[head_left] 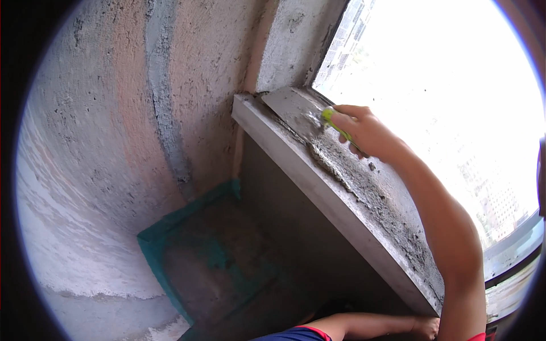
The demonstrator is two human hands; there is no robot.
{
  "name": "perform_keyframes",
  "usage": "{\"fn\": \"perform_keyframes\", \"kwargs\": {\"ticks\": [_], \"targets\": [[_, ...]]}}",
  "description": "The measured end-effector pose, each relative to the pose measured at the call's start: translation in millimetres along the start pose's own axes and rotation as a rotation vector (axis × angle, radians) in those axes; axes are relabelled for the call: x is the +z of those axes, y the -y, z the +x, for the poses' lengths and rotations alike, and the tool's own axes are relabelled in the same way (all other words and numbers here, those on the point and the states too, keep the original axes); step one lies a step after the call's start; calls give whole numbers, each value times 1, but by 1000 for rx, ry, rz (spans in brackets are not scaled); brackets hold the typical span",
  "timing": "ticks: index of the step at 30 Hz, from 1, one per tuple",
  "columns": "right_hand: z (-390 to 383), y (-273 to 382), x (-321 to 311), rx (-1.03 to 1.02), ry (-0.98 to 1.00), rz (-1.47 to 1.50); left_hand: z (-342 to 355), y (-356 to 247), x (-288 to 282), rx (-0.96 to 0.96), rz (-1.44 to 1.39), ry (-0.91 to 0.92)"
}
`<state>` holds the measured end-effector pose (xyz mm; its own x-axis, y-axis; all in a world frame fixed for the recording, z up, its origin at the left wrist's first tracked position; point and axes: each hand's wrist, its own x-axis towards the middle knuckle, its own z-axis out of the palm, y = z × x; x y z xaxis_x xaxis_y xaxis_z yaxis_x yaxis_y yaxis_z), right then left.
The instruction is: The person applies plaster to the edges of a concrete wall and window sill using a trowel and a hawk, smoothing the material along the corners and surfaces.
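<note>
My right hand (pixel 361 131) is closed around the yellow-green handle of a plastering trowel (pixel 291 112). The trowel's flat, grey-smeared blade lies on the window sill, at the end by the wall corner. A rough strip of grey mortar (pixel 375 196) runs along the sill from the blade toward me, with crumbs and lumps on it. Low in the picture, my left hand (pixel 426 328) is closed beside the near end of the sill (pixel 335 210). Its fingers are partly hidden, and what they hold, if anything, cannot be made out.
A bright window (pixel 432 74) stands right of the sill. Rough plastered wall (pixel 199 74) with a grey vertical strip rises on the left. Below the ledge, the floor (pixel 199 267) is dark and dirty, with a teal border (pixel 156 256).
</note>
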<state>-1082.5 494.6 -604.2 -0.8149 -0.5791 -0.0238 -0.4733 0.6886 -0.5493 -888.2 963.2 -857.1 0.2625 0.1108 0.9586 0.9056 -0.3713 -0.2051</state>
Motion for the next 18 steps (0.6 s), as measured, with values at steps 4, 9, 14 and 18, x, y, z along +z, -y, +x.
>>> {"fn": "perform_keyframes", "kwargs": {"ticks": [4,9,14,18], "targets": [[34,7,1,24,99,71,2,-2,2,5,-4,1],[48,-1,-9,128,212,68,-3,-2,-3,-1,-7,2],[8,-20,-21,128,227,-32,-2,-3,-8,13,-13,-5],[-34,-37,-51,235,232,-79,-3,-4,-14,19,-13,3]]}}
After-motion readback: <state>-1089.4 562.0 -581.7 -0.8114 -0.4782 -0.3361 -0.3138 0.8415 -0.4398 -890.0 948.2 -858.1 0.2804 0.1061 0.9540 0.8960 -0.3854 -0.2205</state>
